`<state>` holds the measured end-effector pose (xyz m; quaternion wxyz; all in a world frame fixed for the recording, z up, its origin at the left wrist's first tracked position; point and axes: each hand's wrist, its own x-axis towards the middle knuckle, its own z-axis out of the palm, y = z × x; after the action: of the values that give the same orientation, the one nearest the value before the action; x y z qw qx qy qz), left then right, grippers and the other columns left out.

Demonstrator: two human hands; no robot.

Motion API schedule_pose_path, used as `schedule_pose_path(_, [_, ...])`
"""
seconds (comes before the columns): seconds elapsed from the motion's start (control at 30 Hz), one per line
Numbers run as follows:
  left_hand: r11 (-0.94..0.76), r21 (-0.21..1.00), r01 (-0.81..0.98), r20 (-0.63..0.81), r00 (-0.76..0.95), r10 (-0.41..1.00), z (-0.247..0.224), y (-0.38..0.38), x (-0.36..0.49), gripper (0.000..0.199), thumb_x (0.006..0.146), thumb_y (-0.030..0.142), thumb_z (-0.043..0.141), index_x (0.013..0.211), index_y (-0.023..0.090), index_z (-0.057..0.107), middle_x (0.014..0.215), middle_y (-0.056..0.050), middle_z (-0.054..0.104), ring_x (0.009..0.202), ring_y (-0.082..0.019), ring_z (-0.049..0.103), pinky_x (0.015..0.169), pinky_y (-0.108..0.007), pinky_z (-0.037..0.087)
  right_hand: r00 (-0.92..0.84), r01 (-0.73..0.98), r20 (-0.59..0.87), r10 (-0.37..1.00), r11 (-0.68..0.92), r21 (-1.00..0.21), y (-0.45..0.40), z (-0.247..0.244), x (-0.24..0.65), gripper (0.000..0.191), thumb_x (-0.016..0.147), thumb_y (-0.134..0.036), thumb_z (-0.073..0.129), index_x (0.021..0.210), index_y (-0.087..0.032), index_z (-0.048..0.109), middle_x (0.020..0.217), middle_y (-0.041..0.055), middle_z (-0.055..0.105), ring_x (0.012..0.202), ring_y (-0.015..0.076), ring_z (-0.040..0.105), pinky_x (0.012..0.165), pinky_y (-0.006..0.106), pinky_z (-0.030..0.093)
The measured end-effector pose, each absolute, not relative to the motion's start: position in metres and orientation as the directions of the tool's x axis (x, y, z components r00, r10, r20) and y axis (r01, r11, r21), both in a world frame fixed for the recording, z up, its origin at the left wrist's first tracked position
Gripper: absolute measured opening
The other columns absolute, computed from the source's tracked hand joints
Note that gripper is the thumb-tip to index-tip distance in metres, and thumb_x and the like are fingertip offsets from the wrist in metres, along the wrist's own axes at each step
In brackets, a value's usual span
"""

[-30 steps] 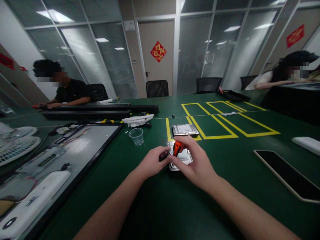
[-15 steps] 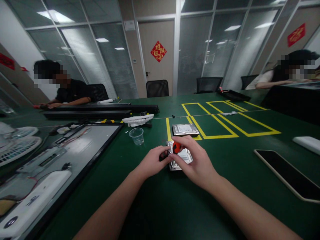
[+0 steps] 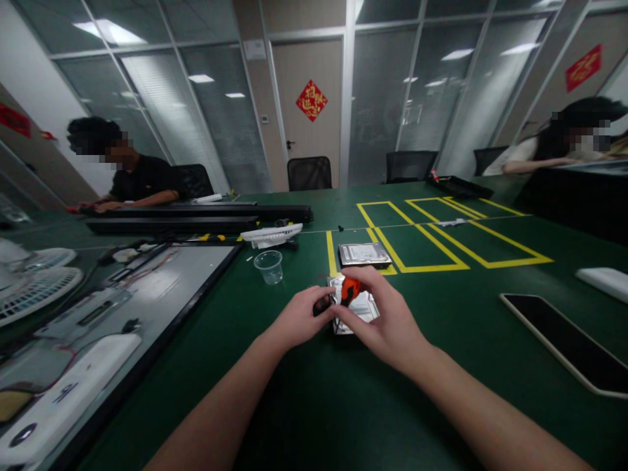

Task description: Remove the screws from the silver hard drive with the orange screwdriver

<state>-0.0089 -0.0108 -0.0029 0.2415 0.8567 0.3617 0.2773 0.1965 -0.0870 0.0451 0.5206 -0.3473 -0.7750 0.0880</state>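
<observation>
My right hand (image 3: 387, 317) is closed on a small orange and black tool (image 3: 350, 290), which looks like a screwdriver handle. Below it lies a silver hard drive (image 3: 363, 306), partly covered by my fingers. At the drive's left edge my left hand (image 3: 299, 317) is closed, thumb and fingers pinched near a small dark object (image 3: 322, 305) that I cannot make out. Just behind, a second hard drive (image 3: 364, 254) rests flat on the green table (image 3: 314, 412).
A clear plastic cup (image 3: 269, 267) stands left of the drives. A large panel with a white device (image 3: 69, 396) fills the left side. At the right lies a phone (image 3: 564, 340). Two people sit across the table, one at each side. Yellow tape frames mark the tabletop.
The orange tool has turned and shows more of its handle, and the fingers of my right hand have shifted slightly around it. My left hand stays in place.
</observation>
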Motion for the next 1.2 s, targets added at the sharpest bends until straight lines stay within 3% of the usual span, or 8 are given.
schedule_pose_path(0.33, [-0.642,0.624,0.445,0.347,0.579,0.738,-0.0051,-0.0109,-0.0073,0.022,0.098,0.030,0.069,0.117,0.022,0.075,0.102,-0.005,0.074,0.091,-0.024,0.067,0.085,-0.035,0.053,-0.299,0.394,0.753,0.586,0.795,-0.462,-0.0909,0.0502,0.1939,0.059,0.101,-0.013,0.061,0.156,-0.030,0.048,0.130,0.0079,0.069,0.112,0.0214,0.069,0.099,0.040,0.059])
schedule_pose_path(0.5, [-0.647,0.631,0.429,0.347,0.589,0.730,-0.0050,-0.0108,-0.0085,0.027,0.099,0.034,0.069,0.122,0.020,0.074,0.110,-0.007,0.075,0.099,-0.026,0.068,0.090,-0.037,0.052,-0.275,0.419,0.757,0.593,0.782,-0.461,-0.0895,0.0497,0.1951,0.056,0.098,-0.020,0.072,0.150,-0.030,0.053,0.126,0.0081,0.068,0.112,0.0233,0.068,0.097,0.041,0.061])
schedule_pose_path(0.6, [-0.640,0.615,0.461,0.334,0.582,0.741,-0.0032,-0.0120,-0.0086,0.027,0.101,0.036,0.068,0.122,0.020,0.074,0.106,-0.006,0.073,0.095,-0.025,0.067,0.085,-0.036,0.051,-0.254,0.445,0.759,0.599,0.770,-0.458,-0.0889,0.0501,0.1955,0.049,0.100,-0.020,0.068,0.147,-0.030,0.055,0.123,0.0084,0.069,0.108,0.0232,0.069,0.095,0.042,0.062])
schedule_pose_path(0.93, [-0.630,0.598,0.496,0.313,0.579,0.753,-0.0009,-0.0131,-0.0070,0.023,0.099,0.031,0.069,0.119,0.019,0.073,0.101,-0.005,0.072,0.088,-0.022,0.064,0.079,-0.032,0.048,-0.228,0.384,0.699,0.678,0.722,-0.576,-0.0919,0.0457,0.1947,0.057,0.098,-0.015,0.061,0.151,-0.027,0.046,0.129,0.0102,0.070,0.111,0.0230,0.073,0.098,0.040,0.061])
schedule_pose_path(1.2, [-0.629,0.610,0.481,0.310,0.586,0.749,-0.0029,-0.0116,-0.0087,0.028,0.101,0.039,0.067,0.121,0.020,0.073,0.110,-0.007,0.073,0.098,-0.025,0.068,0.091,-0.037,0.053,-0.244,0.449,0.767,0.593,0.770,-0.453,-0.0880,0.0520,0.1964,0.047,0.100,-0.021,0.070,0.143,-0.030,0.056,0.121,0.0082,0.068,0.108,0.0234,0.069,0.095,0.042,0.061])
